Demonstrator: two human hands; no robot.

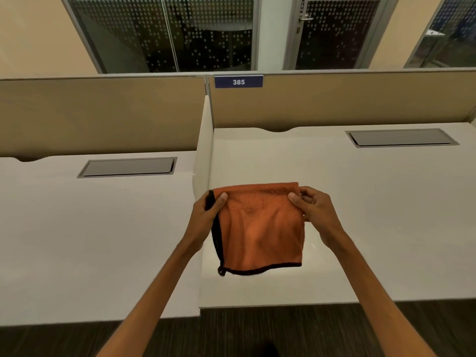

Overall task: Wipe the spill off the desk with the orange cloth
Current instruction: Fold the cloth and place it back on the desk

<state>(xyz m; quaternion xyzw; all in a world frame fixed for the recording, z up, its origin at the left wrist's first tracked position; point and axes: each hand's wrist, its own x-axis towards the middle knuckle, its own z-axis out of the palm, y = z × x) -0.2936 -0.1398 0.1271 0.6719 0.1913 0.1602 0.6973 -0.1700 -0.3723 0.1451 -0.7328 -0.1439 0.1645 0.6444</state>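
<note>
An orange cloth (260, 230) with a black hem hangs folded above the white desk (360, 215). My left hand (208, 212) pinches its upper left corner and my right hand (313, 208) pinches its upper right corner, so the cloth hangs flat between them. Its lower edge dangles just over the desk's front left part. A faint glint (313, 245) shows on the desk just right of the cloth; I cannot tell whether it is the spill.
A low divider (203, 150) separates this desk from a second white desk (77, 228) on the left. Each desk has a grey cable flap (401, 137) near the beige back partition (334, 99). Dark floor lies in front.
</note>
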